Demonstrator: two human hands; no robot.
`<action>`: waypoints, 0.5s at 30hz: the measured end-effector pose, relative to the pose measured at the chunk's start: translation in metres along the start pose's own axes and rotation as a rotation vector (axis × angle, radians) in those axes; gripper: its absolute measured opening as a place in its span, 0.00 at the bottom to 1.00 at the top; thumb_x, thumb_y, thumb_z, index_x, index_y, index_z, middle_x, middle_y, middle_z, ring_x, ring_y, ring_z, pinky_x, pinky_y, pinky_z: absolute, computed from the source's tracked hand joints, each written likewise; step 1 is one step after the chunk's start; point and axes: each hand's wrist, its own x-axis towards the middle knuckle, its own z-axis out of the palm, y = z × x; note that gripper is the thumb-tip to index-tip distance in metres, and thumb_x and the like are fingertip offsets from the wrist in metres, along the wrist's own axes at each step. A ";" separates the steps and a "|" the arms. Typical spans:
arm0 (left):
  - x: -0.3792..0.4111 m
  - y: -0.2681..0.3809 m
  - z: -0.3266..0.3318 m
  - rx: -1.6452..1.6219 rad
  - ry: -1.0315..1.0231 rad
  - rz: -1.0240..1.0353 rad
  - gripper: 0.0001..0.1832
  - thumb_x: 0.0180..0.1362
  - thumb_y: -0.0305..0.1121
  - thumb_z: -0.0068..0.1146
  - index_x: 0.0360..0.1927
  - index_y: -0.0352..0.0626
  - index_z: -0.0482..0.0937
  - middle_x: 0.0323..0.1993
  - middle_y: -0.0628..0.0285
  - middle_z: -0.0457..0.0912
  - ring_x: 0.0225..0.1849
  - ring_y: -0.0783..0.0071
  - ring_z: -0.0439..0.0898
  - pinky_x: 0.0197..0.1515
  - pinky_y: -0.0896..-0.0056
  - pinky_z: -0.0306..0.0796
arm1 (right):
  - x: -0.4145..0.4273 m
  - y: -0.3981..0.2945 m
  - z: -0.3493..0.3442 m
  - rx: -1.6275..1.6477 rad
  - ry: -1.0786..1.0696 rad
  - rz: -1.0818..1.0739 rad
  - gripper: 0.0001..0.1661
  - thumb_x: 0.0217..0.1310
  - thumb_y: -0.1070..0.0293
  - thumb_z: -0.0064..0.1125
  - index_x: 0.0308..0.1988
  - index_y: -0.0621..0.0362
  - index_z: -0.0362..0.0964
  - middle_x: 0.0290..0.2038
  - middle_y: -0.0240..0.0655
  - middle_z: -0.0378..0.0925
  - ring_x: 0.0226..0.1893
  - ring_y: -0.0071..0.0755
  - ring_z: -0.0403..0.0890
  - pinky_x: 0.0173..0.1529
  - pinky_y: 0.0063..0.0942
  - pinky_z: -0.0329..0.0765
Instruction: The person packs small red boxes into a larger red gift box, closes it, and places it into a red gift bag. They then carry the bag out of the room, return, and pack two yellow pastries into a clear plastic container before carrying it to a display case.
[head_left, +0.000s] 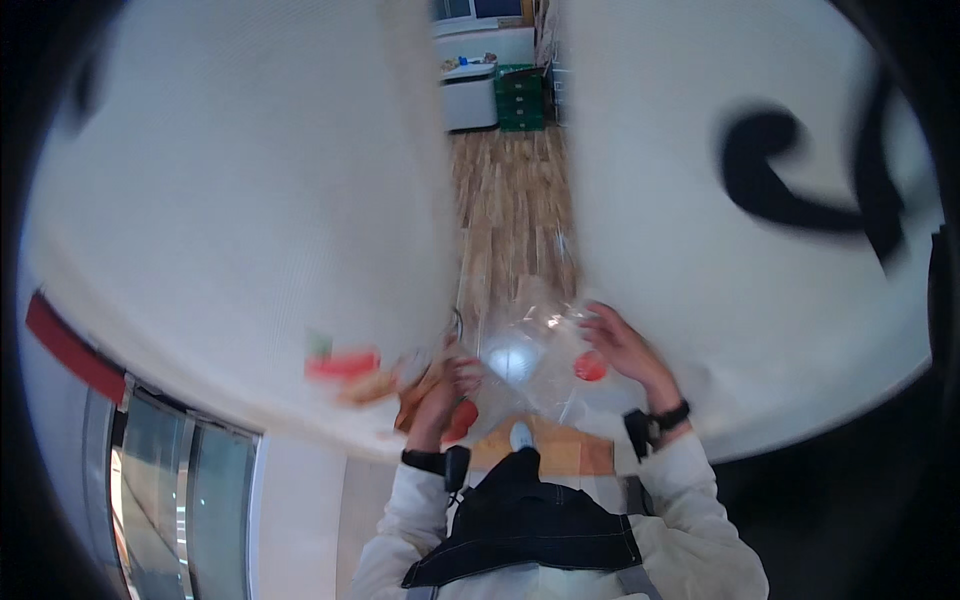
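Note:
A crumpled clear plastic bag (525, 375) spans the space between my hands, with a bright glare on its film. My left hand (442, 386) is closed at its left side, the fingers partly blurred. Beside that wrist are a brown item (412, 401) and a red round thing (461, 420). Further left, a blurred red item (343, 365) with a green part shows above a tan item (367, 390); what they are is unclear. My right hand (622, 349) has its fingers on the bag's right edge. A red round object (590, 366) sits just below those fingers, seemingly behind the film.
Two white curtain panels (300, 187) hang close ahead, the right one (660, 285) with black print. Through the gap are a wood-plank floor (510, 187), green crates (520, 101) and a white cabinet (470, 105). A wooden step (577, 454) lies near my shoe (521, 435). Glass doors (180, 487) stand lower left.

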 end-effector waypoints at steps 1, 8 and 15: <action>0.012 0.032 0.002 -0.020 0.036 0.007 0.24 0.67 0.37 0.38 0.66 0.52 0.55 0.47 0.56 0.74 0.46 0.67 0.77 0.48 0.65 0.72 | 0.016 0.012 -0.020 0.065 0.072 0.004 0.28 0.67 0.67 0.47 0.64 0.52 0.51 0.57 0.38 0.67 0.55 0.33 0.69 0.57 0.30 0.68; 0.207 -0.087 0.020 0.058 -0.842 -1.062 0.42 0.56 0.73 0.31 0.70 0.63 0.50 0.68 0.58 0.56 0.67 0.53 0.58 0.61 0.36 0.55 | 0.107 0.151 0.036 0.045 -0.465 0.340 0.43 0.59 0.51 0.56 0.67 0.54 0.48 0.61 0.43 0.60 0.64 0.43 0.58 0.65 0.32 0.57; 0.350 -0.086 -0.059 0.389 -0.393 -1.104 0.38 0.60 0.65 0.39 0.69 0.58 0.54 0.68 0.60 0.57 0.68 0.62 0.56 0.64 0.42 0.54 | 0.192 0.273 0.001 -0.223 -0.782 0.497 0.31 0.57 0.45 0.53 0.58 0.45 0.67 0.60 0.39 0.64 0.64 0.39 0.56 0.66 0.38 0.45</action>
